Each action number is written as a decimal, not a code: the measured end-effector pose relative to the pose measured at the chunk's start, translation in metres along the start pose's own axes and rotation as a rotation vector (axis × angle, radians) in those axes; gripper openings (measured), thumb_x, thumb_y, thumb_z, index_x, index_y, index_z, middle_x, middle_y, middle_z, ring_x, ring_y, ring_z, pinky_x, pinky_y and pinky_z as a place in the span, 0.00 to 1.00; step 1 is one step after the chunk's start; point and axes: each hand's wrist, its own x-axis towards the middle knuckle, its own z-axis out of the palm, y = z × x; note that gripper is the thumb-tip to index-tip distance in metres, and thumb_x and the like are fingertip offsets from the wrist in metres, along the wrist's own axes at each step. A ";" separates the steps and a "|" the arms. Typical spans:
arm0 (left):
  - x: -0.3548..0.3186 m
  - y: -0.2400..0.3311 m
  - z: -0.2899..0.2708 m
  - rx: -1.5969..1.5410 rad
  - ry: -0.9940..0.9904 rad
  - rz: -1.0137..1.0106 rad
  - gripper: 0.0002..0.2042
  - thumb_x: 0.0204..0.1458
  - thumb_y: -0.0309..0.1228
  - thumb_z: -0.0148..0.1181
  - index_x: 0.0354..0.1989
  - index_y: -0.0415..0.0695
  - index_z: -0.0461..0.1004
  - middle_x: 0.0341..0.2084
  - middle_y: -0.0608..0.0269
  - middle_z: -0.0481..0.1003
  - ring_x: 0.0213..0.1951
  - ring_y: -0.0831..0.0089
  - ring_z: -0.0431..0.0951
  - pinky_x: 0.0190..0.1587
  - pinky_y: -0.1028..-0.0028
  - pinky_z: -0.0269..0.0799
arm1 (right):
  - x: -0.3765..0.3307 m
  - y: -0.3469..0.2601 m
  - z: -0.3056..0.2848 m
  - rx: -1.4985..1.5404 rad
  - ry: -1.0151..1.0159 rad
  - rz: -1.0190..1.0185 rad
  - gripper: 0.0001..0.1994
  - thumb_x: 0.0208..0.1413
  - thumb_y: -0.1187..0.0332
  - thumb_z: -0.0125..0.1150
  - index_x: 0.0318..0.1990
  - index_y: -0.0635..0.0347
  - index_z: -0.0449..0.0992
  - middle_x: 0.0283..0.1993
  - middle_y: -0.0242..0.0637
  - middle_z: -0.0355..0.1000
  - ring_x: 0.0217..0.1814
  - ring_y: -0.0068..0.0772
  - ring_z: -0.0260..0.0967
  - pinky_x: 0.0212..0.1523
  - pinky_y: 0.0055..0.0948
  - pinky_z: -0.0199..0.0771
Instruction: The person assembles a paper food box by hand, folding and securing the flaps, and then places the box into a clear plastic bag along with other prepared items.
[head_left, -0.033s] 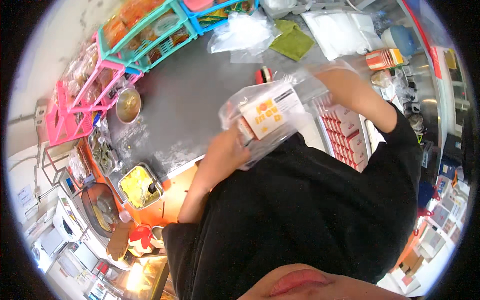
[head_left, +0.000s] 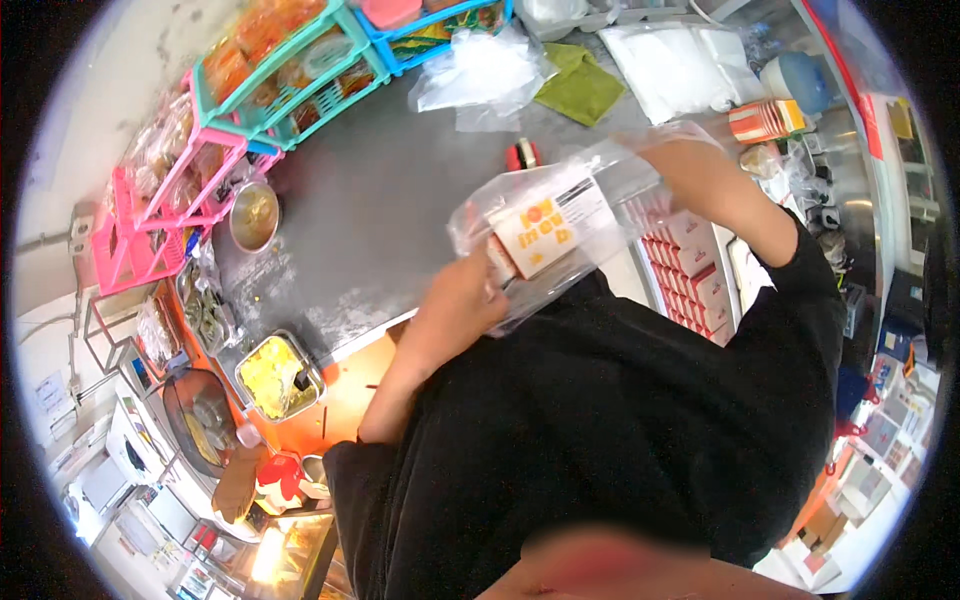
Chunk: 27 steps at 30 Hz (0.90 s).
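The left hand (head_left: 462, 300) is clamping on the lower left end of a white box (head_left: 550, 232) with orange print, the box lying inside a clear plastic bag (head_left: 535, 300). The right hand (head_left: 655, 150) is reaching up to the bag's far right end; its fingers are blurring behind the plastic, so whether they are gripping cannot be told. The hands are standing well apart, the box hanging between them, close before the black shirt (head_left: 600, 430) and near the near edge of the grey surface (head_left: 370, 180).

Just beyond the bag, a small red-and-white object (head_left: 523, 155) is sitting on the surface. Room for moving is stretching leftward from the box to a metal bowl (head_left: 235, 222) at the left edge. A metal tray (head_left: 303, 402) of yellow food (head_left: 268, 372) is occupying the near left corner. Along the far edge, a teal basket (head_left: 325, 102), loose clear bags (head_left: 480, 75), a green cloth (head_left: 580, 85) and white bags (head_left: 670, 75) are bounding the room. Rows of red-and-white boxes (head_left: 690, 270) are crowding in below the right forearm.
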 end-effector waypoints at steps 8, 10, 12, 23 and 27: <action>0.172 0.039 0.103 0.046 0.125 0.002 0.22 0.45 0.26 0.58 0.49 0.32 0.64 0.36 0.36 0.75 0.44 0.38 0.75 0.46 0.51 0.70 | 0.012 0.159 0.068 -0.181 -0.103 0.126 0.25 0.54 0.72 0.55 0.62 0.45 0.72 0.51 0.43 0.77 0.60 0.43 0.71 0.71 0.53 0.46; 0.209 0.042 0.122 0.014 0.161 -0.064 0.20 0.44 0.25 0.57 0.47 0.32 0.64 0.35 0.35 0.75 0.43 0.37 0.75 0.46 0.51 0.70 | 0.044 0.189 0.079 -0.129 -0.331 0.263 0.45 0.37 0.71 0.75 0.68 0.43 0.64 0.60 0.45 0.72 0.69 0.47 0.62 0.74 0.54 0.41; 0.244 0.036 0.131 0.132 0.160 -0.137 0.20 0.44 0.24 0.57 0.46 0.32 0.64 0.33 0.34 0.75 0.41 0.36 0.76 0.45 0.50 0.71 | 0.065 0.209 0.089 -0.101 -0.360 0.271 0.40 0.43 0.70 0.71 0.69 0.43 0.64 0.60 0.48 0.71 0.70 0.45 0.62 0.74 0.56 0.37; 0.296 0.035 0.131 0.189 0.149 -0.285 0.31 0.45 0.28 0.56 0.63 0.40 0.61 0.37 0.39 0.77 0.39 0.42 0.79 0.41 0.52 0.74 | 0.224 0.286 0.001 0.878 -0.152 -0.425 0.14 0.52 0.60 0.65 0.41 0.59 0.80 0.46 0.49 0.77 0.52 0.37 0.76 0.45 0.39 0.76; 0.302 0.056 0.116 0.248 0.146 -0.271 0.28 0.45 0.22 0.54 0.59 0.35 0.62 0.34 0.35 0.76 0.38 0.39 0.78 0.40 0.47 0.73 | 0.411 0.323 0.096 0.610 0.760 -0.053 0.10 0.50 0.68 0.67 0.40 0.55 0.78 0.38 0.41 0.72 0.39 0.41 0.75 0.39 0.42 0.75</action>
